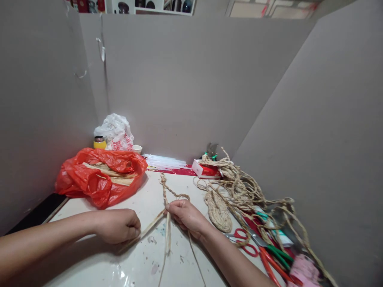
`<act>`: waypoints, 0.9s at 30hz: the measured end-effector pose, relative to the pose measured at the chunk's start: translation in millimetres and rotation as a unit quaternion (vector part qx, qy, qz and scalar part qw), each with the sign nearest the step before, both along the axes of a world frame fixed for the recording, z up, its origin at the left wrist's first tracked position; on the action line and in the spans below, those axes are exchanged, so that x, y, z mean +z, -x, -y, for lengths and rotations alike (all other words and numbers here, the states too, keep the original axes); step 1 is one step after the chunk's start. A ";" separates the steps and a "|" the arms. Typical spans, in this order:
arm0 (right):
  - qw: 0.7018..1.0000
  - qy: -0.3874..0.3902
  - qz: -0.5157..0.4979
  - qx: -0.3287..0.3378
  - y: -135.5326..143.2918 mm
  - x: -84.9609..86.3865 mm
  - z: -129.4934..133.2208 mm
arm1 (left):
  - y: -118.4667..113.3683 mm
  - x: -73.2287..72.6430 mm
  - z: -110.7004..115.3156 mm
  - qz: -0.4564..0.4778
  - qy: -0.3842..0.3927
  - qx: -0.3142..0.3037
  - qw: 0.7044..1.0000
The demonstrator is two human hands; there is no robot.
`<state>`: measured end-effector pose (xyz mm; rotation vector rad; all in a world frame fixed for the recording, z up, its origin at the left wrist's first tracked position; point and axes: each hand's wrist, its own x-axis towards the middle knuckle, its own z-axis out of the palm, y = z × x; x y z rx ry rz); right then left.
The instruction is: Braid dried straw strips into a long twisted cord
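A short straw braid [164, 189] lies on the white table, with loose strands running from its near end. My right hand [186, 217] pinches the braid's lower end between thumb and fingers. My left hand [119, 226] is closed around a straw strand [151, 226] that slants down and left from the braid. Other loose strands [168, 239] hang straight toward me below the right fingers. A thin twisted cord [178, 194] curves from the braid's top toward my right hand, partly hidden behind it.
A red plastic bag [101, 191] holding dry husks [122, 179] sits at left. On the right are tangled straw ropes [239, 183], a woven sole-shaped piece [218, 211], red-handled scissors [249, 249] and orange-handled shears [269, 265]. Grey panels [179, 79] enclose the white table [89, 263].
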<state>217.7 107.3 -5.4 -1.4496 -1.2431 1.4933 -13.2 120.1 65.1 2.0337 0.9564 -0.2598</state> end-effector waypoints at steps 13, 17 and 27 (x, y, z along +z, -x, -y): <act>0.998 0.030 0.000 0.049 -2.6 -0.7 -0.8 | 62.4 27.6 -95.5 -0.183 -0.448 0.169 0.859; 0.998 0.024 0.005 0.056 -2.8 -0.6 -1.2 | 76.1 16.3 -97.6 -0.219 -0.435 0.172 0.856; 0.997 0.030 0.014 0.076 -3.9 -2.0 -3.1 | 81.6 7.4 -107.2 -0.158 -0.467 0.163 0.855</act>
